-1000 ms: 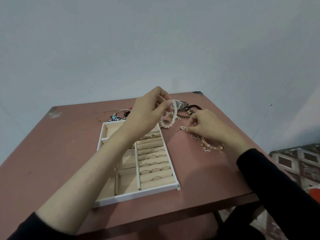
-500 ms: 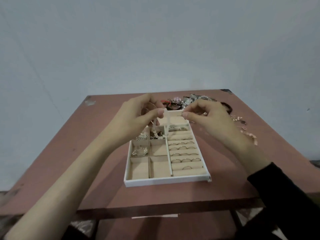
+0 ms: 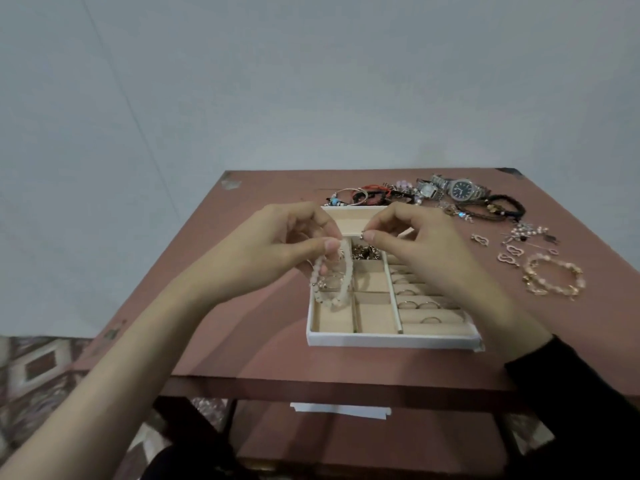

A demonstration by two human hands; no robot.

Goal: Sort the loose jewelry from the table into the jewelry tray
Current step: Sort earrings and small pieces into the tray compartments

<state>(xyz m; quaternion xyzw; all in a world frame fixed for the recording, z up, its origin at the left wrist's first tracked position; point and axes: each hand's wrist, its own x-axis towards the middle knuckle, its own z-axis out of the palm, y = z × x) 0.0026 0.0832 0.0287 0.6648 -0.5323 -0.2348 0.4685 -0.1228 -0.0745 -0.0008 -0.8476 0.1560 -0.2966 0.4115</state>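
The left hand (image 3: pixel 284 251), in the middle of the frame, pinches a pale beaded bracelet (image 3: pixel 333 284) between thumb and forefinger, the other fingers curled behind it. The loop of milky, near-white round beads hangs down over the left column of the jewelry tray (image 3: pixel 391 340); a few small metal links show on its left side. Just to the right, the right hand (image 3: pixel 422 252) has thumb and forefinger closed narrowly on a small metal piece (image 3: pixel 362 234) (whether this joins the bracelet cannot be told). Below both hands the tray, white-walled and lined in beige, sits on the reddish-brown table (image 3: pixel 263 355). Its right column holds thin rings (image 3: pixel 419 304) in slotted rolls, and a middle compartment holds a dark gold tangle (image 3: pixel 363 252). Loose pieces lie toward the upper right of the frame: a steel watch (image 3: pixel 462 189) with a dark dial (any writing too small to read), black cord bracelets (image 3: pixel 495 206), heart-shaped charms (image 3: pixel 509 256) and a gold and pink bracelet (image 3: pixel 554 277). A bangle (image 3: pixel 349 196) lies just beyond the tray's far edge.
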